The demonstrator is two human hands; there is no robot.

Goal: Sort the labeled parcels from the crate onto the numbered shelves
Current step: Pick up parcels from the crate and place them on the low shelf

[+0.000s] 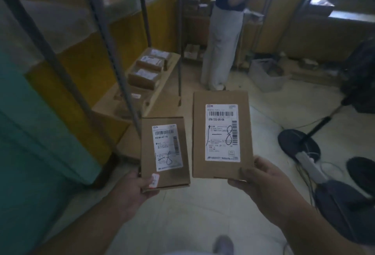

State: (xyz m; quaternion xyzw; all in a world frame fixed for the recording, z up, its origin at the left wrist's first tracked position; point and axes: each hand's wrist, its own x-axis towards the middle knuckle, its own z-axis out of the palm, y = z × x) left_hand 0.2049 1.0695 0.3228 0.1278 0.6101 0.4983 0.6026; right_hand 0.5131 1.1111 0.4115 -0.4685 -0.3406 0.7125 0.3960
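Left hand [140, 186]: grips the small parcel [164, 153] at its near edge, thumb on the top face, label up.
Right hand [261, 181]: grips the large parcel [222, 134] at its near right corner, thumb on the top face, label up.
Parcel position: both are held side by side in the air over the floor, close together but apart, near the low shelf [162, 84] on the left.
Labels: each carries a handwritten mark that reads as "1-8"; I judge that both go to the same slot.
Done: several boxes [145, 78] already lie in a row on the low shelf, so sorting appears to be under way.
Left to do: the two held parcels are not yet placed. How many remain cannot be told.
Crate: a grey bin [267, 75] stands on the floor at far right; whether it is the source crate, and what it holds, cannot be told.
Shelf numbers: none legible; the rack is blurred and dark.
Hidden: fingers under both parcels; upper shelves are cut off at the top edge.
Other person [225, 31]: stands far centre at another rack, head out of frame.
Printed label text: too small to read, apart from a code line on the large parcel.
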